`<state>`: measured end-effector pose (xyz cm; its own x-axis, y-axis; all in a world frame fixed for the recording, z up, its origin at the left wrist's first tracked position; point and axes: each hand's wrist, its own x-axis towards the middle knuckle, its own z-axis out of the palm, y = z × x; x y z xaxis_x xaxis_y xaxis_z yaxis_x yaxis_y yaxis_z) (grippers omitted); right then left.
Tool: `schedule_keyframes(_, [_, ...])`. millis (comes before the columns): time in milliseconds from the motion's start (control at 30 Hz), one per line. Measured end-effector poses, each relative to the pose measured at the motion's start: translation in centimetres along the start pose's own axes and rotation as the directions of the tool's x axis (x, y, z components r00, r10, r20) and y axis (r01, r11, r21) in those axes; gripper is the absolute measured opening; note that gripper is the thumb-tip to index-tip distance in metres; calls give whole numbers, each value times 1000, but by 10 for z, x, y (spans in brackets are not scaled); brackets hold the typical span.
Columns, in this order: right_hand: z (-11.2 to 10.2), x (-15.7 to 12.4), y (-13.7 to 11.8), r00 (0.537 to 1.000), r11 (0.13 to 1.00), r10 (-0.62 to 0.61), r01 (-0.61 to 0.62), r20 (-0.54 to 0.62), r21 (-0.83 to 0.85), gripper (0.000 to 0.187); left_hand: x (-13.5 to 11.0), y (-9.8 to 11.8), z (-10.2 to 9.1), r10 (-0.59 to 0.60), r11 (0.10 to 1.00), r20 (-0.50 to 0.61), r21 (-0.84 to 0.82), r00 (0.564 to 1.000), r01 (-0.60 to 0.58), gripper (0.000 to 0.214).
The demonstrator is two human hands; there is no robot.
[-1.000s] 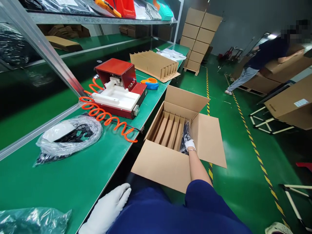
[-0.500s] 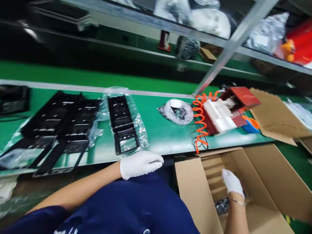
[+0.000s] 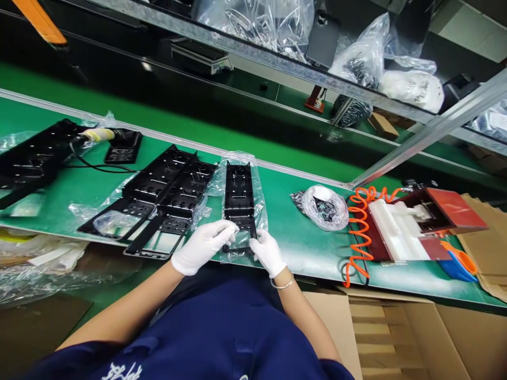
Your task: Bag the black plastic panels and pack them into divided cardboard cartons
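Nearest, at lower right, an open cardboard box (image 3: 331, 319). The gloved left hand (image 3: 204, 247) has its fingers pinched together over a black frame (image 3: 240, 192); the right hand (image 3: 269, 254) is at its right edge, grip unclear. The frame lies on clear plastic (image 3: 259, 198) on a green tabletop (image 3: 293, 243). Beyond, a metal shelf (image 3: 277, 60).

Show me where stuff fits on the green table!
Between the plastic under the middle black frame and the round bag, the green table is bare. Crowded: left, with other black frames; right, around the orange hose and red machine.
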<state>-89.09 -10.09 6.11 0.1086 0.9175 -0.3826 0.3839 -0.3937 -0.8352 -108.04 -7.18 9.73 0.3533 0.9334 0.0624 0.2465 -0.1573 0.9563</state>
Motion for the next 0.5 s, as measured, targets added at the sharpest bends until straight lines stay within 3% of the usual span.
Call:
schedule_keyframes(67, [-17, -1, 6, 997, 970, 66, -71, 30, 232, 35, -1, -3, -2, -32, 997, -19, -64, 999, 31, 32])
schedule_keyframes(133, [-45, -12, 15, 998, 930, 61, -52, -14, 363, 43, 0, -4, -3, -51, 990, -91, -138, 995, 39, 32])
schedule_keyframes(233, [-94, -42, 36, 986, 937, 19, 40, -164, 346, 49, 9, -3, -8, -52, 979, -310, -202, 949, -12, 38])
schedule_keyframes(300, [-125, -67, 51, 963, 957, 6, 73, -271, 281, 49, 19, -1, -12, -64, 975, -412, -220, 909, -31, 55])
schedule_keyframes(333, [-138, -79, 58, 951, 965, -4, 85, -311, 247, 48, 24, 1, -13, -83, 971, -417, -239, 905, -21, 64])
schedule_keyframes(400, [-159, -101, 71, 934, 978, -37, 107, -355, 180, 44, 32, 5, -14, -140, 954, -326, -296, 935, 39, 74])
schedule_keyframes(500, [-176, -128, 83, 902, 981, -102, 160, -420, 107, 36, 38, 13, -7, -97, 942, -203, -334, 974, 24, 67])
